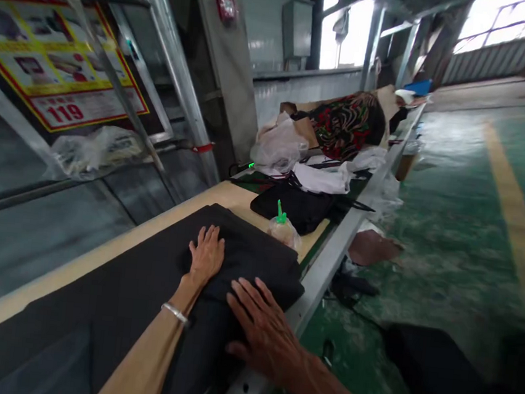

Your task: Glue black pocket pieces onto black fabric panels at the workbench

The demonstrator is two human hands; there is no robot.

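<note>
A stack of dark fabric (133, 290) is spread over a pale board on the long workbench. My left hand (207, 253), with a silver bangle on its wrist, lies on top of the cloth with its fingers spread. Closer to the bench's metal edge, my right hand (262, 327) rests on the cloth's right side, palm down and fingers apart. Neither hand grips anything. Just beyond the cloth's far edge stands a small clear bottle with a green nozzle (281, 217).
Past the bottle lie a black cloth bag (292, 206), white cloth (324, 178) and a patterned fabric bundle (351, 122). Metal frame bars (173, 58) rise on the left. A metal rail (347, 230) edges the bench, beside a green floor (462, 241) with scraps on it.
</note>
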